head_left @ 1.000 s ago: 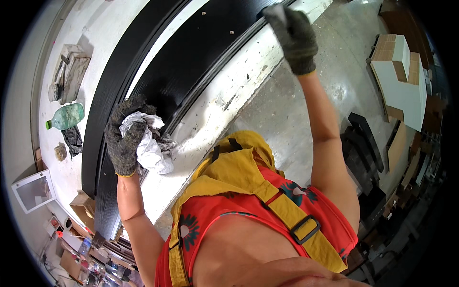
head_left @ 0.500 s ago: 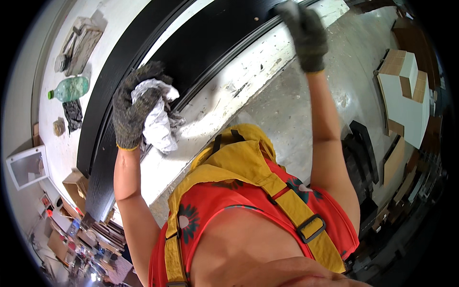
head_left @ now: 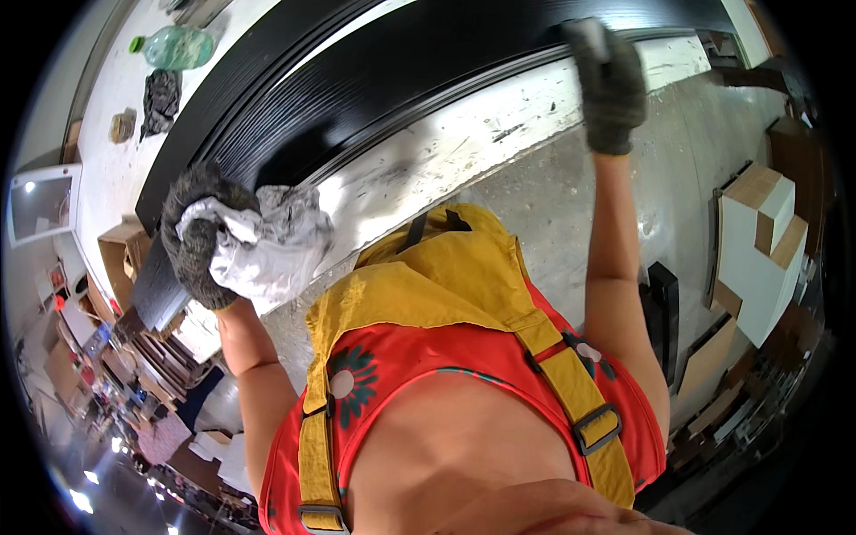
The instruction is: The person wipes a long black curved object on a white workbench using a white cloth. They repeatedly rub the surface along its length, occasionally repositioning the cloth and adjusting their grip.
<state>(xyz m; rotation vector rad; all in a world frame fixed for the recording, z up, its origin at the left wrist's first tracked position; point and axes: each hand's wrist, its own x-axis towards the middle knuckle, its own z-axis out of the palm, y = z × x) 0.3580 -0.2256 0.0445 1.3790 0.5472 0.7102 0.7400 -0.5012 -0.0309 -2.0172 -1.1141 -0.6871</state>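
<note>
My left hand [head_left: 198,234], in a dark knitted glove, grips a crumpled grey-white rag [head_left: 267,245] against the near edge of a long black panel [head_left: 374,98]. That panel lies on a white, scuffed worktable [head_left: 464,147]. Far to the right, my gloved right hand [head_left: 611,85] rests on the black panel's edge with the fingers curled over it; whether it grips something small there is unclear. My yellow apron and red top fill the lower middle of the picture.
A green plastic bottle [head_left: 178,46] and a dark cloth [head_left: 160,98] lie on the far side of the table. White and wooden boxes [head_left: 758,241] stand on the concrete floor at the right. Shelves and clutter sit at the lower left.
My left hand with the rag has slid along the panel's edge toward me and lower in the picture. My right hand has stayed on the panel's far end.
</note>
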